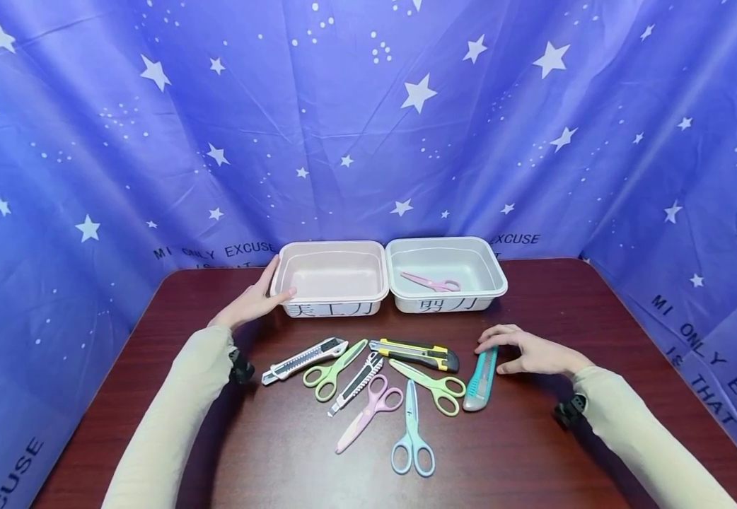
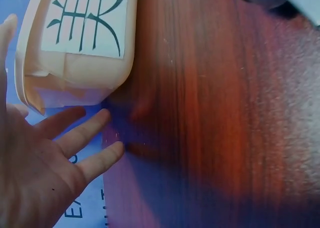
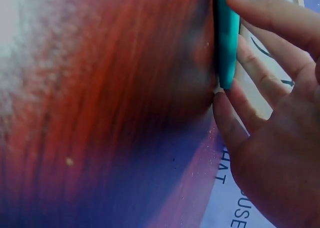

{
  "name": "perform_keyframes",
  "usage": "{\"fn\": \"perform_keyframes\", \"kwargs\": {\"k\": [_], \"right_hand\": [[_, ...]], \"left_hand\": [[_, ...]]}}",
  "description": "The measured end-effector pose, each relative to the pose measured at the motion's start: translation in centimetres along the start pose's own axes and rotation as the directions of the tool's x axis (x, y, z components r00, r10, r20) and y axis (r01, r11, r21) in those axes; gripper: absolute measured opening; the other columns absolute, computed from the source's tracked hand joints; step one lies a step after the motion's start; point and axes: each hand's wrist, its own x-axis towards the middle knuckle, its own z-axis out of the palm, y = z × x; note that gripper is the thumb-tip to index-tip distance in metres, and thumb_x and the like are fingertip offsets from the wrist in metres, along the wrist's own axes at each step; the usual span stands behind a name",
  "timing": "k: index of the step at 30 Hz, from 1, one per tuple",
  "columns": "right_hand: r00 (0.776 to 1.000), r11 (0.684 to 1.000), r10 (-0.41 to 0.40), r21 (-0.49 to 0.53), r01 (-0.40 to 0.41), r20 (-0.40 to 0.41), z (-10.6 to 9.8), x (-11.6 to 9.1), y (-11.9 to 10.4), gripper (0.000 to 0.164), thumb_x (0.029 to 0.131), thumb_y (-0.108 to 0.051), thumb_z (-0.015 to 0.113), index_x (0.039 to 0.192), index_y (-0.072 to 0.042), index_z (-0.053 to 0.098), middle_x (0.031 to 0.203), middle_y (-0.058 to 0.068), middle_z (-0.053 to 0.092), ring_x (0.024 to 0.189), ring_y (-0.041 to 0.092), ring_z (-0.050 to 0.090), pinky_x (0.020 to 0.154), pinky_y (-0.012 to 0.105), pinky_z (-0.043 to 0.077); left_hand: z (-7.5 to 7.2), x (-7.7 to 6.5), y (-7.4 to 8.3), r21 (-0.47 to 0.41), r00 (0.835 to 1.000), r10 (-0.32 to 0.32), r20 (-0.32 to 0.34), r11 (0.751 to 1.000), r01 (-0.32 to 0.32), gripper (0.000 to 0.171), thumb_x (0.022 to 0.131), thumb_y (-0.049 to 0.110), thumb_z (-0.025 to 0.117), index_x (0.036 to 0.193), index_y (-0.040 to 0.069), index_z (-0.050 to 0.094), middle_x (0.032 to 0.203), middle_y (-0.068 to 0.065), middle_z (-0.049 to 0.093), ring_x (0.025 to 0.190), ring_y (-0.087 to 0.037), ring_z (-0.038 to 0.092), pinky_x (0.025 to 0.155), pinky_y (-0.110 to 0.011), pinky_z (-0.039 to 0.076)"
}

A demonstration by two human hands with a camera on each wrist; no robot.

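Note:
My left hand (image 1: 250, 300) rests at the left end of a pale pink bin (image 1: 333, 266), thumb over the front rim. In the left wrist view its fingers (image 2: 82, 135) are straight and spread beside the bin's end wall. My right hand (image 1: 530, 353) pinches a turquoise utility knife (image 1: 482, 382) at the right of the tool group, thumb and fingertips on its two sides. The right wrist view shows the knife (image 3: 228, 42) edge-on between thumb and fingers. Closest to it lie green scissors (image 1: 435, 385) and a yellow-and-black utility knife (image 1: 416, 353).
A pale grey-green bin (image 1: 498, 286) holding pink scissors (image 1: 432, 282) adjoins the pink one. Both bins carry labels. On the dark red table (image 1: 279, 459) lie white utility knives (image 1: 305, 360), more green scissors (image 1: 337, 371), pink scissors (image 1: 368, 413) and blue scissors (image 1: 413, 431). A starry blue curtain stands behind.

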Motion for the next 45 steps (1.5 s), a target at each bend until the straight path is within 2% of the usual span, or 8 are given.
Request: {"fn": "perform_keyframes", "kwargs": {"k": [5, 10, 19, 24, 28, 32, 39, 45], "right_hand": [[1.000, 1.000, -0.023, -0.019, 0.023, 0.000, 0.4, 0.5, 0.2, 0.039, 0.075, -0.019, 0.072, 0.113, -0.018, 0.061, 0.118, 0.005, 0.047, 0.111, 0.026, 0.032, 0.086, 0.042, 0.029], [0.999, 0.999, -0.033, -0.004, 0.033, -0.019, 0.6, 0.8, 0.4, 0.036, 0.074, -0.017, 0.073, 0.108, -0.020, 0.063, 0.112, 0.000, 0.049, 0.107, 0.023, 0.033, 0.085, 0.041, 0.029], [0.997, 0.998, -0.059, 0.014, 0.060, -0.049, 0.5, 0.6, 0.4, 0.032, 0.075, -0.021, 0.073, 0.106, -0.020, 0.062, 0.110, -0.003, 0.052, 0.106, 0.016, 0.038, 0.087, 0.026, 0.030], [0.998, 0.998, -0.008, 0.060, 0.012, -0.056, -0.1, 0.1, -0.6, 0.032, 0.076, -0.018, 0.072, 0.106, -0.013, 0.061, 0.106, -0.001, 0.056, 0.098, 0.017, 0.047, 0.083, 0.023, 0.034], [0.998, 0.991, 0.037, 0.130, -0.030, -0.044, -0.1, -0.2, 0.1, 0.034, 0.076, -0.023, 0.072, 0.107, -0.014, 0.061, 0.103, -0.005, 0.059, 0.091, 0.013, 0.050, 0.078, 0.023, 0.038], [0.998, 0.983, 0.028, 0.181, -0.017, -0.061, -0.3, -0.3, 0.3, 0.035, 0.077, -0.023, 0.071, 0.108, -0.012, 0.061, 0.101, -0.005, 0.060, 0.090, 0.013, 0.052, 0.077, 0.022, 0.039], [0.994, 0.985, 0.020, 0.174, -0.002, -0.106, -0.7, 0.1, 0.2, 0.036, 0.077, -0.022, 0.071, 0.109, -0.010, 0.062, 0.102, -0.004, 0.061, 0.092, 0.012, 0.052, 0.077, 0.021, 0.039], [0.993, 0.985, 0.032, 0.171, -0.011, -0.117, -1.2, 0.8, -1.0, 0.035, 0.076, -0.017, 0.072, 0.108, -0.006, 0.062, 0.101, 0.000, 0.061, 0.090, 0.015, 0.053, 0.076, 0.024, 0.040]], "left_hand": [[-0.6, 0.2, -0.3, 0.013, 1.000, 0.002, 0.023, 1.000, -0.003, 0.093, 0.077, 0.059, 0.057, 0.142, 0.035, -0.005, 0.140, -0.022, 0.024, 0.122, -0.035, 0.031, 0.096, -0.051, 0.025], [-0.9, 0.2, -0.4, 0.016, 0.999, -0.008, 0.039, 1.000, 0.007, 0.093, 0.077, 0.058, 0.058, 0.142, 0.036, -0.005, 0.141, -0.022, 0.023, 0.123, -0.035, 0.029, 0.097, -0.051, 0.024], [-0.8, 0.4, -0.4, 0.034, 0.999, -0.029, 0.022, 0.999, 0.028, 0.095, 0.075, 0.062, 0.056, 0.140, 0.039, -0.008, 0.141, -0.021, 0.023, 0.123, -0.036, 0.029, 0.096, -0.052, 0.024], [-0.7, 0.5, -0.4, 0.014, 1.000, -0.006, 0.028, 1.000, 0.005, 0.095, 0.076, 0.060, 0.057, 0.141, 0.037, -0.008, 0.141, -0.021, 0.023, 0.123, -0.035, 0.029, 0.097, -0.051, 0.023], [-0.5, 0.5, -0.3, -0.001, 1.000, -0.003, 0.026, 1.000, 0.003, 0.095, 0.076, 0.058, 0.058, 0.141, 0.036, -0.007, 0.141, -0.021, 0.023, 0.123, -0.034, 0.029, 0.097, -0.050, 0.023], [-0.4, 0.5, -0.1, -0.018, 1.000, 0.000, 0.026, 1.000, 0.000, 0.095, 0.077, 0.057, 0.058, 0.142, 0.035, -0.008, 0.143, -0.018, 0.019, 0.125, -0.032, 0.026, 0.098, -0.049, 0.022], [0.0, 0.8, -0.2, -0.008, 1.000, -0.018, 0.025, 1.000, 0.018, 0.095, 0.076, 0.059, 0.057, 0.142, 0.035, -0.008, 0.145, -0.016, 0.015, 0.125, -0.034, 0.026, 0.098, -0.050, 0.022], [0.2, 0.8, -0.2, -0.004, 0.999, -0.037, 0.032, 0.999, 0.037, 0.095, 0.075, 0.061, 0.057, 0.140, 0.038, -0.009, 0.144, -0.017, 0.016, 0.124, -0.035, 0.027, 0.097, -0.051, 0.023]]}}
